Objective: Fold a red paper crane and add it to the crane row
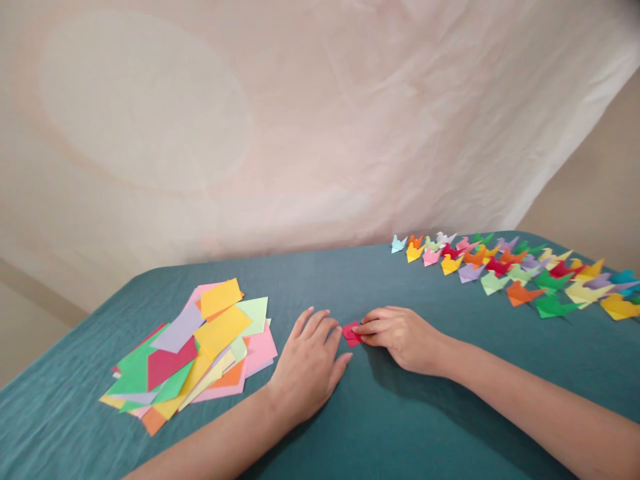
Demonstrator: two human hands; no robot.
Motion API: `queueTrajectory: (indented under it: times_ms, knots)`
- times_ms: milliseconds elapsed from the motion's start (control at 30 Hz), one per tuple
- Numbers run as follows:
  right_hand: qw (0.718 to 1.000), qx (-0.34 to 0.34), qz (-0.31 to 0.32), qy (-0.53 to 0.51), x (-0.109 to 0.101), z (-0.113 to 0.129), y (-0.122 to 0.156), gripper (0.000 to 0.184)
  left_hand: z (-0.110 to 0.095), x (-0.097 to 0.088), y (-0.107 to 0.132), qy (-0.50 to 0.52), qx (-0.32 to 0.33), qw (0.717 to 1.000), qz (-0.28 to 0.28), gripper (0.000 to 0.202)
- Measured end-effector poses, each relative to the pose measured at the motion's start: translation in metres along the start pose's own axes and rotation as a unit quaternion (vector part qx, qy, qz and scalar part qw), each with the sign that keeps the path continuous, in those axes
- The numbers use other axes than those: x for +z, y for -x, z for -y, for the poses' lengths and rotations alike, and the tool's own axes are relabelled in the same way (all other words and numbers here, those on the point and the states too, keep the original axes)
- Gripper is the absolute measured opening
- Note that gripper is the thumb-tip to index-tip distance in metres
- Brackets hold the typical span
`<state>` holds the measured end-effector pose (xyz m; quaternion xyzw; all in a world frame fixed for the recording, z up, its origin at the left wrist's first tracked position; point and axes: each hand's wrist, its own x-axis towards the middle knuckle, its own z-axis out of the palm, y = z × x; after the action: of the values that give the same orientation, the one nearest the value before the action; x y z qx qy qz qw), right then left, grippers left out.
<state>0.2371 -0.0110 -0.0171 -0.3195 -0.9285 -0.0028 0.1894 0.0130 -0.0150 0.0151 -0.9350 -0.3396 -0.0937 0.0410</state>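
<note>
A small folded piece of red paper (351, 335) lies on the table between my hands. My right hand (397, 337) has its fingers pressed together on the right side of the red paper, covering part of it. To the left, my left hand (313, 363) rests palm down with fingers stretched out, its fingertips close to the paper's left edge. Whether those fingertips touch the paper I cannot tell.
Loose sheets of coloured paper (173, 363) overlap in a heap at the left. Rows of small folded paper birds (495, 283) in many colours stand at the right back. The table wears a dark teal cloth (320, 277); a pale sheet (320, 133) hangs behind it.
</note>
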Motion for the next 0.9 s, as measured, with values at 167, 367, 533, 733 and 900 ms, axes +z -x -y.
queueTrajectory:
  times_ms: [167,367,533,733,900]
  knots:
    - [1.000,0.005,0.000,-0.002,0.0003,-0.0002,-0.0002,0.027,-0.0079,0.0037,0.0009,0.008,0.018,1.000,0.002,0.040]
    - [1.000,0.005,-0.003,-0.002,0.0010,0.0002,0.0019,0.028,-0.0090,0.0059,0.0016,0.004,0.016,1.000,0.005,0.044]
    - [1.000,0.008,-0.006,-0.011,0.0003,0.0014,0.0027,0.028,-0.0067,0.0058,0.0013,0.001,0.010,1.000,0.011,0.044]
    - [1.000,0.010,-0.003,-0.020,-0.0003,0.0023,0.0017,0.029,-0.0046,0.0057,0.0009,-0.009,0.011,1.000,0.016,0.043]
    - [1.000,0.011,0.005,-0.022,-0.0020,0.0032,0.0011,0.030,-0.0039,0.0039,-0.0004,-0.015,0.015,1.000,0.017,0.038]
